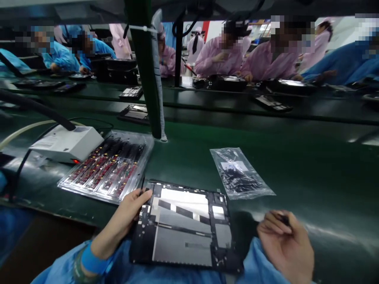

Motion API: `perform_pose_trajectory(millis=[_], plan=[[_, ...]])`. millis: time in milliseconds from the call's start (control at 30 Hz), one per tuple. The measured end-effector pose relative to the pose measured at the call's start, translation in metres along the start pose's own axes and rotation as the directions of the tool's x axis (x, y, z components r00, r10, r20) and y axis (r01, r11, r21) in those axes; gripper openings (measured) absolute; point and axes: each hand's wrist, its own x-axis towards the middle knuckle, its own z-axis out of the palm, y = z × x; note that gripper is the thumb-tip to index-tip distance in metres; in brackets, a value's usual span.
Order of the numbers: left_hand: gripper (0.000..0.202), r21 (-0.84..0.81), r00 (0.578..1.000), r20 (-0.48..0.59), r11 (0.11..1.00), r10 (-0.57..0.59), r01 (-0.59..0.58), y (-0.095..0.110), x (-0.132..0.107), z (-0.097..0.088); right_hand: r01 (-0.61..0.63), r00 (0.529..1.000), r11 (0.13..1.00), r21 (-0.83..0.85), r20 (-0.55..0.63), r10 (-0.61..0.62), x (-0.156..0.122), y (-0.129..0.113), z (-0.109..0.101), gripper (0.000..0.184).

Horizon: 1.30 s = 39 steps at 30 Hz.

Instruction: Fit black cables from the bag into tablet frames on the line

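Note:
An opened tablet (185, 246) lies tilted in front of me, its silver metal plates, dark strips and small components showing. My left hand (128, 211) grips its upper left edge, thumb on top and the other fingers mostly hidden. To the right of the tablet, and apart from it, my right hand (286, 246) is raised with its fingers curled. A small black part (284, 220) shows between thumb and fingers; its exact kind is too small to make out. Beyond the tablet, a clear plastic bag (241, 173) with a white label holds many small black pieces.
At left, a clear plastic tray (108, 167) holds rows of red and black parts. Beside it stands a white box (71, 142) with a red light. A green post (148, 75) rises from the green bench. Across it, several people in blue and pink work.

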Motion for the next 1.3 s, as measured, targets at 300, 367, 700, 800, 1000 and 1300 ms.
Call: perform_pose_trajectory(millis=[300, 367, 700, 800, 1000, 1300], plan=[[0.05, -0.076, 0.992, 0.099, 0.995, 0.075, -0.068, 0.006, -0.019, 0.015, 0.304, 0.906, 0.626, -0.719, 0.421, 0.044, 0.004, 0.076, 0.058, 0.034], [0.049, -0.147, 0.986, 0.161, 0.989, 0.04, -0.016, 0.008, -0.019, 0.021, 0.332, 0.88, 0.546, -0.769, 0.461, 0.115, 0.006, 0.09, 0.061, 0.036], [0.047, -0.194, 0.927, 0.373, 0.98, 0.041, 0.035, 0.001, -0.009, 0.032, 0.459, 0.832, 0.3, -0.836, 0.523, 0.184, 0.003, 0.103, 0.065, 0.034], [0.046, -0.176, 0.912, 0.406, 0.984, 0.058, 0.016, 0.002, -0.01, 0.034, 0.509, 0.811, 0.242, -0.826, 0.554, 0.185, 0.003, 0.105, 0.064, 0.027], [0.046, -0.136, 0.886, 0.459, 0.991, 0.068, -0.006, 0.002, -0.011, 0.033, 0.509, 0.815, 0.396, -0.764, 0.576, 0.063, 0.004, 0.096, 0.062, 0.026], [0.051, -0.072, 0.837, 0.541, 0.996, 0.089, -0.059, 0.0, -0.02, 0.035, 0.544, 0.666, 0.368, -0.754, 0.654, 0.359, -0.038, 0.105, 0.108, 0.029]])
